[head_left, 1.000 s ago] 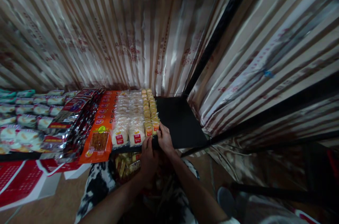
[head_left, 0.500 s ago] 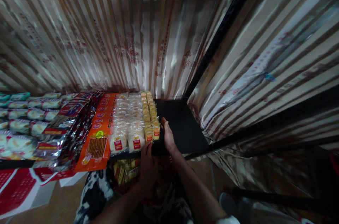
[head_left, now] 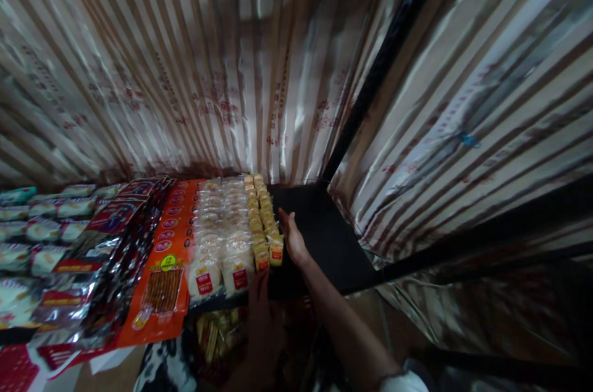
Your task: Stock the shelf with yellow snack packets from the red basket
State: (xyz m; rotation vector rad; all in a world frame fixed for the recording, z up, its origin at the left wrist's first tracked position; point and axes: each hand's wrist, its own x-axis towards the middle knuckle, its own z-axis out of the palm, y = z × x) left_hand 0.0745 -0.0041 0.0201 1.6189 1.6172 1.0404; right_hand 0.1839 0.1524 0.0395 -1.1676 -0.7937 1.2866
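Note:
Two rows of small yellow snack packets (head_left: 262,210) run from front to back on a black shelf (head_left: 322,237). My right hand (head_left: 293,242) stands along their right side, fingers stretched out and holding nothing; the fingertips are at or very near the packets. Dim in shadow, my left hand (head_left: 265,305) is at the shelf's front edge. Its outstretched fingers point up at the nearest yellow packet, and whether they touch it I cannot tell. Left of the yellow rows stand clear packs of round pale crackers (head_left: 238,256) with red labels.
An orange snack bag (head_left: 157,293) and dark shiny bags (head_left: 99,268) lie farther left, then white packets (head_left: 44,228). Striped plastic sheeting (head_left: 222,71) hangs behind. A black post (head_left: 365,105) rises at the shelf's back corner. Below are more yellow packets (head_left: 215,333) and a red basket (head_left: 16,367).
The view has shifted, so the shelf sits lower in the picture. Both hands keep nearly the same places by the yellow packets; my right hand has moved slightly closer to them.

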